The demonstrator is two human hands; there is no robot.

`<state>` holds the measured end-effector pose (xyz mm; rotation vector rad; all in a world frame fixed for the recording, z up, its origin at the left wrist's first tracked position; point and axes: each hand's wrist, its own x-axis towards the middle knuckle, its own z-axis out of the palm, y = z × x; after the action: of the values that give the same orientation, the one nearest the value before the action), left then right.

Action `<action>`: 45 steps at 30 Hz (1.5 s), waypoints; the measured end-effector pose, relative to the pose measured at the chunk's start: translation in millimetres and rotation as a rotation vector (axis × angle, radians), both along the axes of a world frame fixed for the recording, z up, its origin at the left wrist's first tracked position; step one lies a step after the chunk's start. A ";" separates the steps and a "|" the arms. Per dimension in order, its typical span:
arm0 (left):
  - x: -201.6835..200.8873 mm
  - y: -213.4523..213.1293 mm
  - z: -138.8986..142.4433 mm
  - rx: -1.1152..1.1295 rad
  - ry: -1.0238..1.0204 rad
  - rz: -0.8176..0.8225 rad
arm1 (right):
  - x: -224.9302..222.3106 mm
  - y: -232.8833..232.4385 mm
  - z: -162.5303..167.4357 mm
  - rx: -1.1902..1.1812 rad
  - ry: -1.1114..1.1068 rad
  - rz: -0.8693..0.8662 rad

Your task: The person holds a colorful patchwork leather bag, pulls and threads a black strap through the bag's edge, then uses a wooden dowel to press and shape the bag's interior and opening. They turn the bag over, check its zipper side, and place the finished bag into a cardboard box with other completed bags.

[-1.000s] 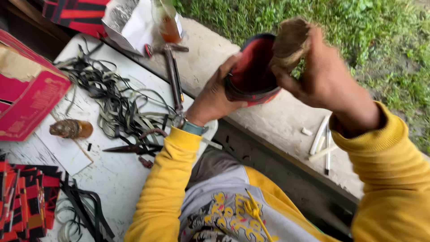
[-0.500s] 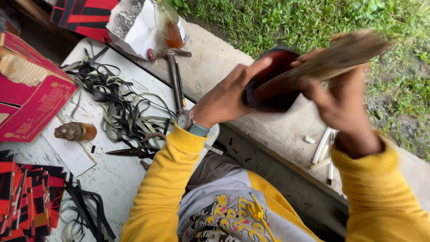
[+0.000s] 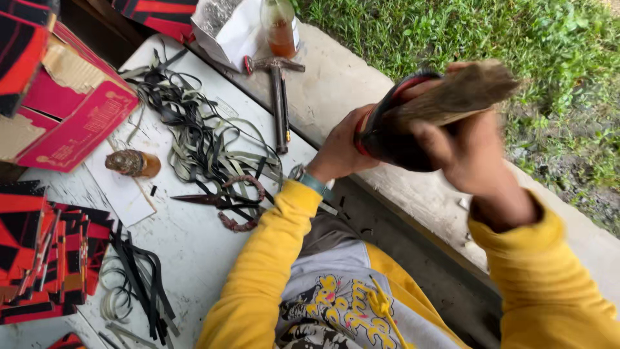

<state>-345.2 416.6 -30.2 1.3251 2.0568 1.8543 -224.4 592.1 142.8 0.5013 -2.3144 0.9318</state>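
Grass behind, the left hand (image 3: 339,152) grips a dark shoe (image 3: 394,139) while the right hand (image 3: 468,152) clasps a brush (image 3: 462,97), its length pointing toward two o'clock.

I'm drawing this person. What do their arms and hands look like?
Both arms wear long bright yellow sleeves with ribbed cuffs. The left hand is bare, with a teal band at its wrist. The right hand is bare too, with no gloves or rings that I can see.
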 end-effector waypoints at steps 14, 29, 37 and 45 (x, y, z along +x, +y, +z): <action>17.9 -27.8 -15.3 -0.038 0.140 0.059 | 82.4 15.4 -6.0 -0.441 -0.085 0.099; 4.3 -28.4 -25.4 -0.057 -0.022 0.029 | 10.2 -3.2 -8.4 -0.365 -0.168 0.071; 9.5 -26.2 -15.4 -0.085 0.135 0.042 | 23.6 -1.9 32.3 0.058 -0.146 0.059; 11.1 -19.1 -7.2 -0.102 0.181 -0.007 | 36.7 45.1 -19.9 0.405 -0.133 0.041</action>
<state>-334.1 397.5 -37.4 1.5216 2.1951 1.6565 -187.7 637.1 122.9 0.6692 -2.6358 0.5231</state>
